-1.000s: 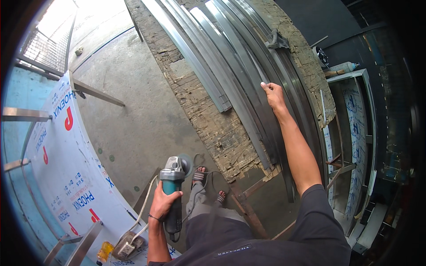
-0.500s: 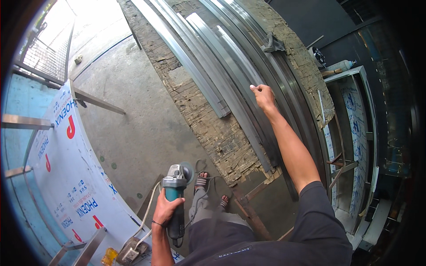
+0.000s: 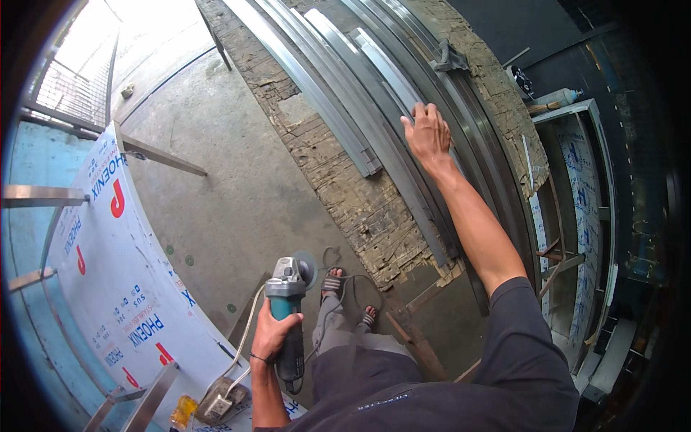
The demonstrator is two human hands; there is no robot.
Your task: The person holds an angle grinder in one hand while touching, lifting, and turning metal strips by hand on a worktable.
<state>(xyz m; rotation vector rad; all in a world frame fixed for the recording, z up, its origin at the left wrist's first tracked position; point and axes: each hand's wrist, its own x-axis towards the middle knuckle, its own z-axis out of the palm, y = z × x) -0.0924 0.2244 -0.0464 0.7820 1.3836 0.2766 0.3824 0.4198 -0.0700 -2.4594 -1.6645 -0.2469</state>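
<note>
My left hand (image 3: 276, 333) is wrapped round a teal and black angle grinder (image 3: 286, 306), held upright low in front of me. Its thin disc (image 3: 307, 270) sits at the top, beside the metal head. My right hand (image 3: 430, 135) reaches over the workbench, fingers spread and bent, at the near end of a shiny metal bar (image 3: 389, 65). Whether the fingertips touch the bar cannot be told. Around it lie several long metal profiles (image 3: 345, 101), side by side along the bench.
The workbench (image 3: 353, 216) has a rough, chipped wooden top. A dark clamp-like piece (image 3: 449, 56) rests on the profiles. Film-covered sheet metal (image 3: 108, 288) stands at left, near a power outlet box (image 3: 216, 403). A cord (image 3: 248, 327) runs beside the grinder. A metal frame (image 3: 597, 173) stands at right.
My right hand has moved slightly up, and its fingers have gone from closed together to spread. The grinder stays in my left hand, raised slightly and shifted a little right.
</note>
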